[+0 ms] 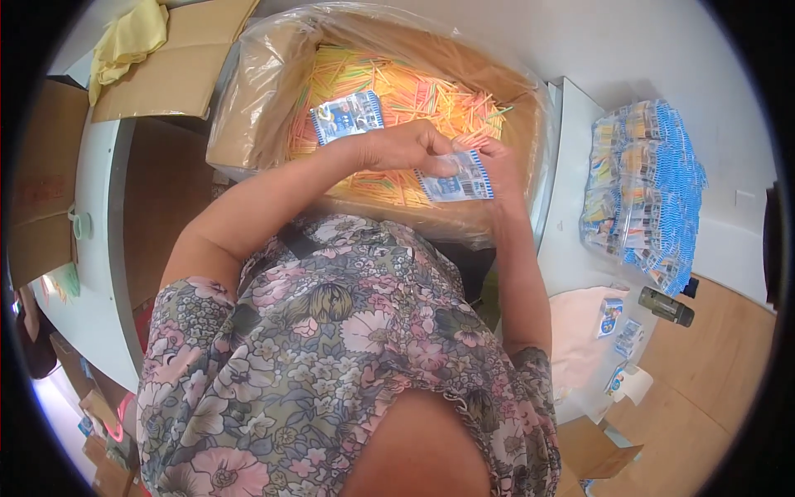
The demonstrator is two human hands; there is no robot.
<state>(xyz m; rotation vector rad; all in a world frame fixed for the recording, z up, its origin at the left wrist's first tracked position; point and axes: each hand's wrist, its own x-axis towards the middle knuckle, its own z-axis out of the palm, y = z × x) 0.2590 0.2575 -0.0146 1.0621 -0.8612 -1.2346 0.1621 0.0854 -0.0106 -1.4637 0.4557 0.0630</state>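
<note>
My left hand (pixel 410 147) pinches the upper edge of a small blue-and-white plastic packet (pixel 457 184) over the carton. My right hand (pixel 503 170) is at the packet's right side, with its fingers closed around a few thin pinkish sticks (pixel 472 142) by the packet's top. Part of that grip is hidden. Below both hands, a heap of thin pink, yellow, orange and green sticks (pixel 406 91) fills the carton. A second blue-and-white packet (pixel 346 116) lies on the heap, left of my hands.
The cardboard carton (pixel 273 91) has a clear plastic liner. At the right, a stack of filled packets (pixel 642 186) stands on a white table (pixel 563 240). Near it are a dark green bottle (pixel 665 306) and a pink cloth (pixel 580 331). A yellow cloth (pixel 132 41) hangs over cardboard at far left.
</note>
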